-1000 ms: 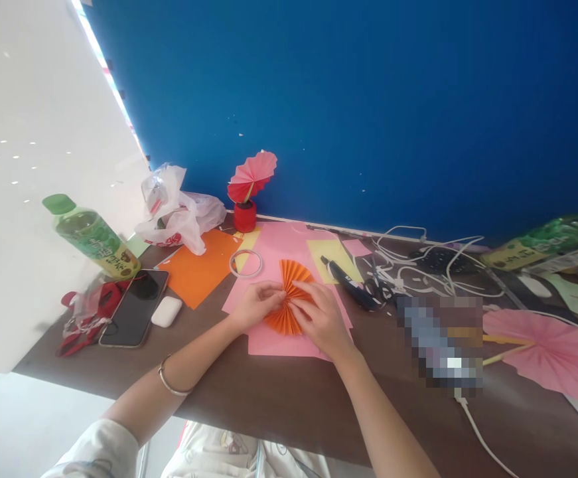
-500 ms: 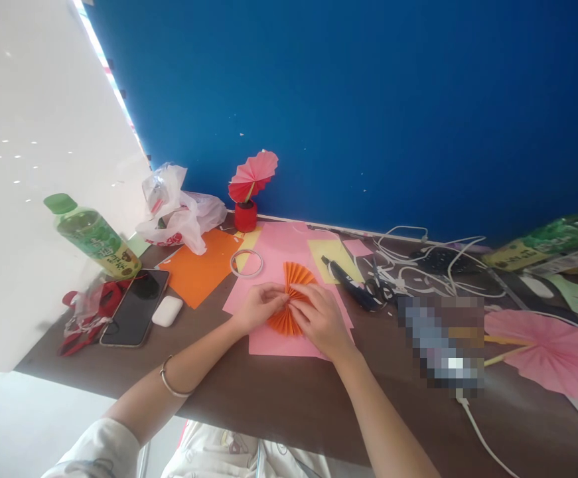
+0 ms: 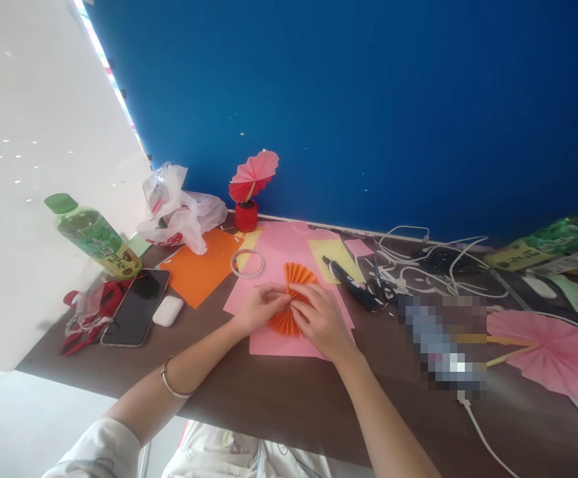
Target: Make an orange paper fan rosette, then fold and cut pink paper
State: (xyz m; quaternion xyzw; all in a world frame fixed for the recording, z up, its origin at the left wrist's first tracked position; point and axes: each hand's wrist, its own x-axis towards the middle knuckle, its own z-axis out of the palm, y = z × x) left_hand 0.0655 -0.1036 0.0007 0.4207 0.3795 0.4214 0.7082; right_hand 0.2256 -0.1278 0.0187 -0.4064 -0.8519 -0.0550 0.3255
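Between my two hands is an orange pleated paper fan [image 3: 299, 275], its folds spread in a half-round above and below my fingers. My left hand [image 3: 261, 308] pinches it near its middle from the left. From the right, my right hand [image 3: 322, 320] closes its fingers on the same middle part and covers some of the folds. Beneath the fan lie pink paper sheets [image 3: 269, 345]. A roll of tape [image 3: 247, 273] rests on the paper just beyond my left hand. Past my right hand lie a black stapler [image 3: 351, 282] and scissors [image 3: 382, 287].
At left stand a green-capped bottle [image 3: 92, 236], a phone [image 3: 137, 309], a white earbud case [image 3: 168, 311] and orange paper [image 3: 202, 269]. A pink paper flower in a red pot [image 3: 246, 216] stands at the back. White cables [image 3: 418, 273] and a pink paper fan [image 3: 552, 352] lie at right.
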